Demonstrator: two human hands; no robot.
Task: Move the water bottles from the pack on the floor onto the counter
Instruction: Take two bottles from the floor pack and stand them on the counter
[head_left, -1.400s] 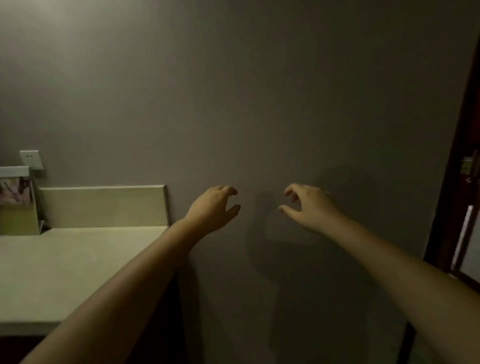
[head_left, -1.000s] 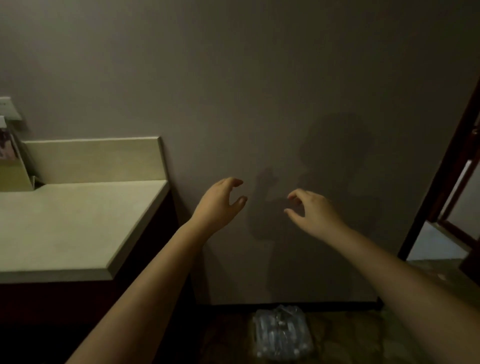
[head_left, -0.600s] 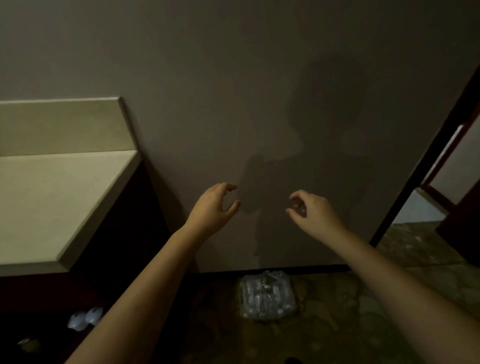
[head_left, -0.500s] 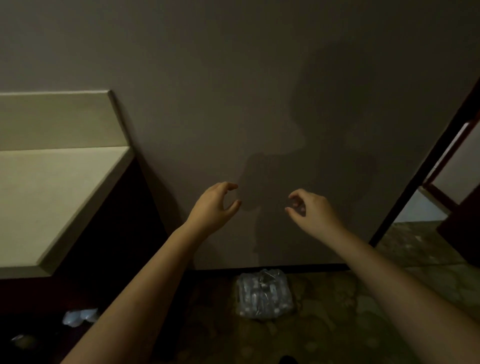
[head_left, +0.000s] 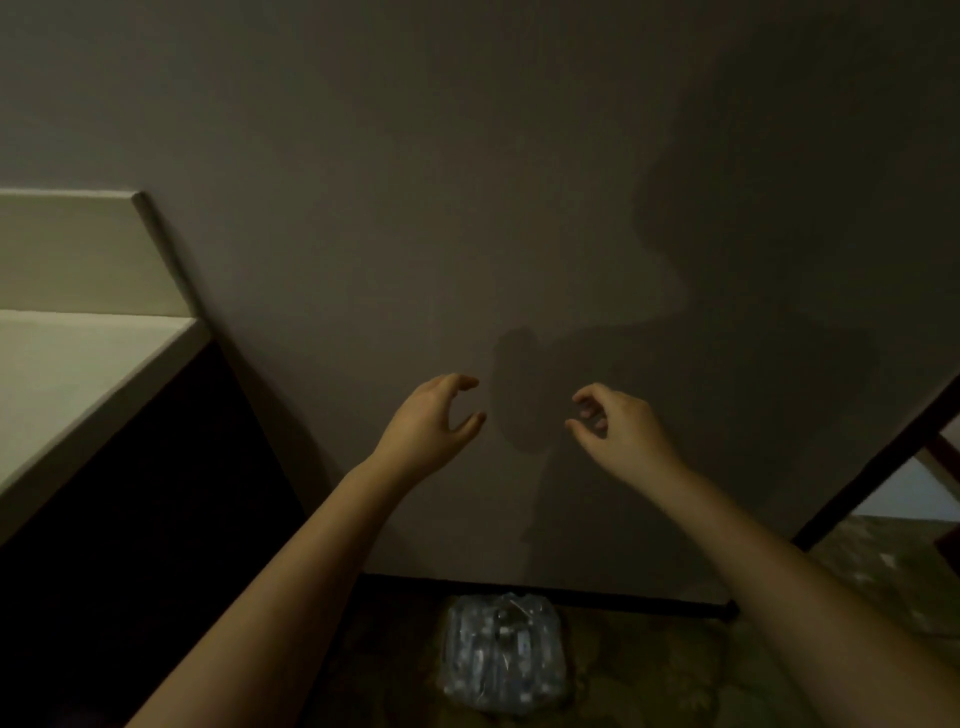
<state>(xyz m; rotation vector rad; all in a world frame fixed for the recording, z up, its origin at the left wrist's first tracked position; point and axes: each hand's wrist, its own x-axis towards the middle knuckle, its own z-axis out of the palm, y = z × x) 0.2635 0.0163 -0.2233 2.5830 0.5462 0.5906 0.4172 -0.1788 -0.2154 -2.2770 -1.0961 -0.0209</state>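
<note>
Counter (head_left: 62, 374) has slid leftward; pack (head_left: 503, 656) lies on patterned floor (head_left: 675, 675) by wall (head_left: 467, 208).

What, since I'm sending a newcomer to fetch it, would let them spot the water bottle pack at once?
Start at the grey wall right of the pale counter. Where the wall meets the dark patterned floor, by the black baseboard, sits the pack. It alone is a shiny, clear plastic-wrapped bundle.

There are two bare hands, one left hand (head_left: 431, 421) and one right hand (head_left: 618, 434). There is one clear plastic-wrapped pack of water bottles (head_left: 503, 656), its bottles too blurred to count, and one pale beige tabletop (head_left: 62, 374).
</note>
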